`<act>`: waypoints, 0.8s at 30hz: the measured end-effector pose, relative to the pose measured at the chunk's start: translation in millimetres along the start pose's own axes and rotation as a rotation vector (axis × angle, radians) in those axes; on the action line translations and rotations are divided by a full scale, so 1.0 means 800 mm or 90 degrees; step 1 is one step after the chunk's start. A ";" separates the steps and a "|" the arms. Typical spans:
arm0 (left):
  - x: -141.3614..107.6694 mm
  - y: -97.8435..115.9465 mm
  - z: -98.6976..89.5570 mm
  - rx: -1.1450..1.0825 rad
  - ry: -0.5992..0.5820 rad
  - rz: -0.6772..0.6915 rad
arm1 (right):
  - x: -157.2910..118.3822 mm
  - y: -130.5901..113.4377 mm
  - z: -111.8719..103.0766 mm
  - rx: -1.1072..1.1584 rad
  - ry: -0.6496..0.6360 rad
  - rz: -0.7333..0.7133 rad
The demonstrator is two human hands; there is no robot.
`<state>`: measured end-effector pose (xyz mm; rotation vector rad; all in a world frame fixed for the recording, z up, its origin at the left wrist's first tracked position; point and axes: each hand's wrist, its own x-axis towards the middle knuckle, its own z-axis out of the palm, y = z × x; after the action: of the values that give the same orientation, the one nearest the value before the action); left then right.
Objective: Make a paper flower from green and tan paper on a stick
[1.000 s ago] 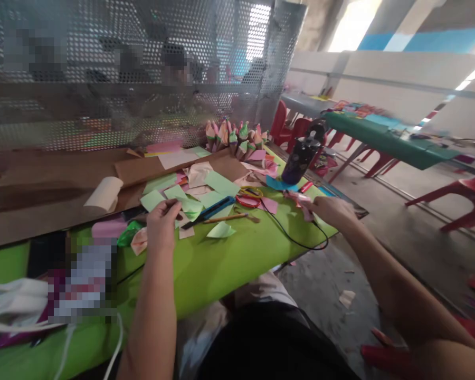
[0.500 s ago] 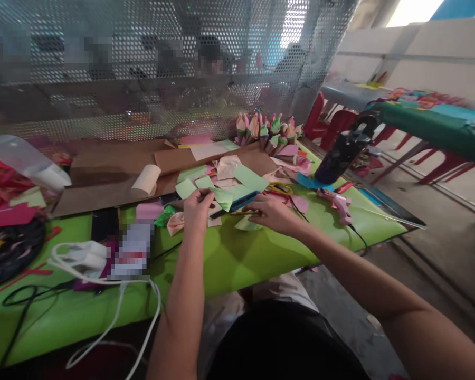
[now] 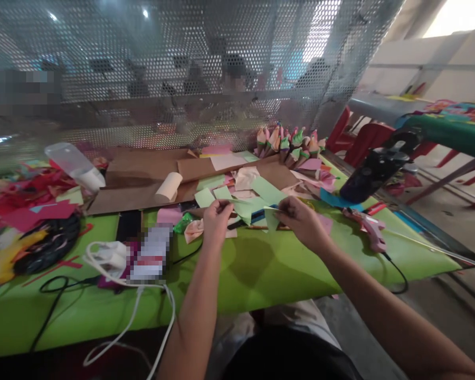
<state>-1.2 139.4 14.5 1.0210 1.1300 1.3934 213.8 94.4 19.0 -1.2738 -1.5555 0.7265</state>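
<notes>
My left hand point(image 3: 220, 215) pinches a light green paper piece point(image 3: 244, 211) above the table's front half. Opposite it, my right hand point(image 3: 301, 220) pinches a second light green paper piece point(image 3: 272, 218) by its edge. A narrow blue object point(image 3: 258, 216) lies between the two hands, partly covered by paper; its kind is unclear. Just behind the hands are more light green sheets point(image 3: 267, 190). Beside my left hand are a crumpled cream paper piece point(image 3: 193, 230) and a shiny green wrapper point(image 3: 183, 224).
Brown paper point(image 3: 142, 169), a cream roll point(image 3: 169, 187) and small paper cones point(image 3: 291, 141) lie at the back. A dark tumbler point(image 3: 374, 171) and pink glue gun point(image 3: 370, 231) are right. Left are a phone point(image 3: 150, 256), white cables point(image 3: 103, 258) and a clear bottle point(image 3: 74, 166).
My right hand has lifted a light green paper piece off the table beside the blue object. The camera view has turned a little left.
</notes>
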 end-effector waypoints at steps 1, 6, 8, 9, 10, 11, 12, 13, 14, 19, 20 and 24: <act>0.000 0.000 0.000 -0.002 -0.002 -0.007 | 0.006 -0.005 0.004 0.047 0.008 0.000; -0.002 -0.004 0.004 0.011 0.006 -0.023 | 0.023 -0.020 0.035 0.213 0.031 0.091; -0.003 -0.005 0.006 0.026 0.016 -0.021 | 0.022 -0.021 0.047 0.256 0.056 0.116; -0.003 -0.005 0.006 0.031 0.020 -0.016 | 0.020 -0.020 0.053 0.277 0.062 0.127; -0.004 -0.005 0.007 0.035 0.023 -0.011 | 0.018 -0.019 0.057 0.300 0.065 0.139; -0.005 -0.005 0.008 0.036 0.025 -0.008 | 0.017 -0.018 0.061 0.322 0.067 0.153; -0.006 -0.005 0.009 0.034 0.026 -0.009 | 0.015 -0.017 0.064 0.342 0.069 0.165; -0.007 -0.005 0.010 0.030 0.027 -0.012 | 0.014 -0.017 0.067 0.357 0.071 0.174; -0.008 -0.004 0.011 0.026 0.027 -0.017 | 0.014 -0.016 0.069 0.367 0.076 0.179; -0.013 -0.002 0.016 0.003 0.019 -0.043 | 0.014 -0.014 0.070 0.372 0.084 0.183; -0.013 -0.002 0.016 0.000 0.016 -0.045 | 0.014 -0.013 0.070 0.371 0.087 0.184; -0.015 -0.003 0.017 -0.005 -0.004 -0.056 | 0.014 -0.010 0.069 0.371 0.107 0.168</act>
<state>13.5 129.0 15.0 0.9580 1.1511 1.3234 159.9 109.8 9.8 -1.0671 -0.9455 1.1119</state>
